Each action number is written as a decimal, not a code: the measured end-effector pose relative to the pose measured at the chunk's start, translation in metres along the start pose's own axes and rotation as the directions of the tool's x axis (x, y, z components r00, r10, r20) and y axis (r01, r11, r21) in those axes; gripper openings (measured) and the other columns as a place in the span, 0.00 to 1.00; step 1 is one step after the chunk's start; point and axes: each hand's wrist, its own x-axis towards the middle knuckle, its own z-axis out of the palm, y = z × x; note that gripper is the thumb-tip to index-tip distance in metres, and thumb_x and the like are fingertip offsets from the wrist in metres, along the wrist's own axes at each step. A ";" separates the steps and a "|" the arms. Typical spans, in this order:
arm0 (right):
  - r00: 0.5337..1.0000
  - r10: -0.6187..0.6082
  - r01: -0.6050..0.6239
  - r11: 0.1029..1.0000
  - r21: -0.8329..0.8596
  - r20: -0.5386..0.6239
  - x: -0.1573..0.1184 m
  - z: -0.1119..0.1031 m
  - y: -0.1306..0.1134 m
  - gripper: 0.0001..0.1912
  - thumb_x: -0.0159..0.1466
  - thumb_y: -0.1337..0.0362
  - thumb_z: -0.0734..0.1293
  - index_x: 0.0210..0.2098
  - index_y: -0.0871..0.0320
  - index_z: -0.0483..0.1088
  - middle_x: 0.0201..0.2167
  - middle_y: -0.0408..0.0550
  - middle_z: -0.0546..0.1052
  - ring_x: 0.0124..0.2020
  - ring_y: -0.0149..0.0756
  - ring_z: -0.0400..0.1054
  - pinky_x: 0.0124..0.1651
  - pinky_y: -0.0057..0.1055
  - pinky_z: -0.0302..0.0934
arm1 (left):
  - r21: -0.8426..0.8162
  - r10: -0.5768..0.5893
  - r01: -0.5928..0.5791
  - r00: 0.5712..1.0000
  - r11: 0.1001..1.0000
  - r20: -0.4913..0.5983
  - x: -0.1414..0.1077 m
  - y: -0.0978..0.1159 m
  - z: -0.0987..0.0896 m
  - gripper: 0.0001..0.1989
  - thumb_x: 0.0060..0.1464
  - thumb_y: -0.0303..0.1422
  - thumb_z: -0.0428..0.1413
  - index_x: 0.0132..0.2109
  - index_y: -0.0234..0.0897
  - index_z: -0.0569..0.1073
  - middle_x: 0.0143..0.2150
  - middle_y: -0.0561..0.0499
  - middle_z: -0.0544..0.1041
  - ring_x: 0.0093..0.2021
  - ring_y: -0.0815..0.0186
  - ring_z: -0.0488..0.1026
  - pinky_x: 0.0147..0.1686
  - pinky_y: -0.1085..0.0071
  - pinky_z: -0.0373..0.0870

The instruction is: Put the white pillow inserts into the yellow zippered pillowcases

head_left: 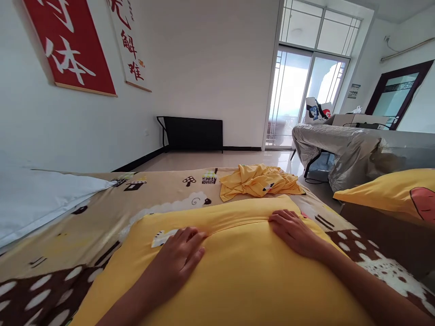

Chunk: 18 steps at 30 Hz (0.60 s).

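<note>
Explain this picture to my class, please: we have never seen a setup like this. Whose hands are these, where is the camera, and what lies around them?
There is no machine here, just a person's two bare hands. This single picture comes from a camera worn on that person's head, looking forward and down. The left hand and the right hand both rest on a yellow pillow; whether the fingers pinch its fabric is hard to tell. The pillow lies on a patterned sheet. Beyond it is a crumpled yellow cloth. On the left is what looks like a white pillow, and at the right edge is a second yellow pillow.
</note>
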 end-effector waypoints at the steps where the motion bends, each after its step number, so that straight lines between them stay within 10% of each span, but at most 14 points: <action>1: 0.999 0.033 -0.033 0.999 -0.017 -0.010 -0.005 -0.001 0.010 0.17 0.70 0.56 0.51 0.46 0.54 0.67 0.47 0.50 0.72 0.48 0.39 0.64 0.53 0.40 0.56 | 0.007 -0.026 0.026 0.999 1.000 -0.042 -0.007 -0.009 0.000 0.23 0.60 0.45 0.39 0.53 0.44 0.71 0.54 0.46 0.72 0.56 0.57 0.65 0.56 0.58 0.62; 11: 0.969 0.248 -0.241 0.947 -0.215 0.005 -0.034 -0.018 0.071 0.27 0.70 0.53 0.46 0.29 0.55 0.70 0.34 0.51 0.75 0.38 0.40 0.68 0.45 0.38 0.59 | 0.044 -0.301 0.301 0.954 0.953 -0.005 -0.040 -0.062 -0.033 0.24 0.55 0.49 0.40 0.41 0.45 0.76 0.45 0.49 0.76 0.49 0.55 0.70 0.48 0.64 0.65; 18: 0.981 0.162 -0.137 0.968 -0.211 0.107 0.101 -0.029 -0.013 0.12 0.66 0.64 0.58 0.35 0.58 0.73 0.37 0.51 0.77 0.39 0.39 0.71 0.42 0.34 0.62 | 0.193 -0.163 0.171 0.985 0.966 -0.058 0.076 0.010 -0.072 0.14 0.60 0.39 0.48 0.34 0.34 0.72 0.34 0.47 0.74 0.36 0.62 0.71 0.38 0.63 0.68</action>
